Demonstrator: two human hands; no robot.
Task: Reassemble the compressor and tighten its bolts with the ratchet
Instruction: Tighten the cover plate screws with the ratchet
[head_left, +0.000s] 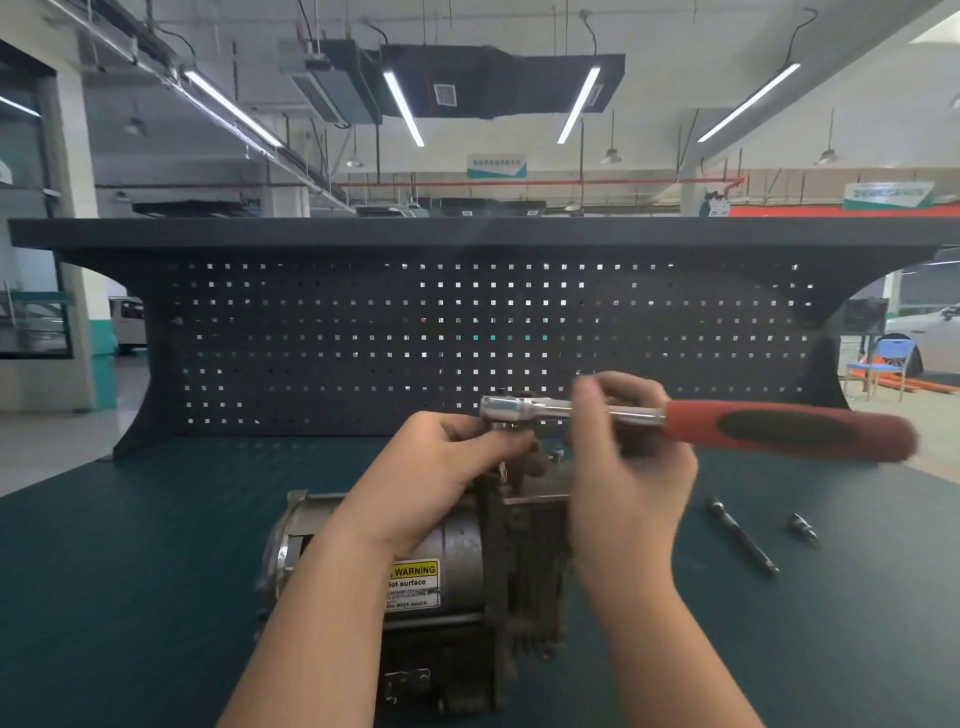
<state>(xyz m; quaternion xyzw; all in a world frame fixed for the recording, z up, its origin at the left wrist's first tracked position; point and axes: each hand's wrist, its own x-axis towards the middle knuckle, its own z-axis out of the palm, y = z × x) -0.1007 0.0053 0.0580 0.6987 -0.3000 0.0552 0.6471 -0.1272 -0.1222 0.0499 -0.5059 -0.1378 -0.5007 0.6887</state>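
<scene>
Compressor lies on its side at lower centre of the frame, on the green bench mat, yellow warning label facing up. Ratchet is held level above its far end, chrome head at centre frame, red-and-black handle running off to the right.

Right hand pinches the chrome shank just behind the head, fingers curled round it; the handle itself is free. Left hand is curled under the head, fingertips closed on what is probably the socket or a bolt; the exact item is hidden by the fingers.

Judged step: seating the drive onto a bolt at the top of the housing, or spinning it down by hand. To do it well: keep the head square over the bolt, let the left fingers steady the socket until it sits fully, then move the right hand out onto the handle for leverage. Short strokes first; a tilted socket could slip.

An extension bar and a small socket lie on the mat at right, well apart from the compressor.
</scene>
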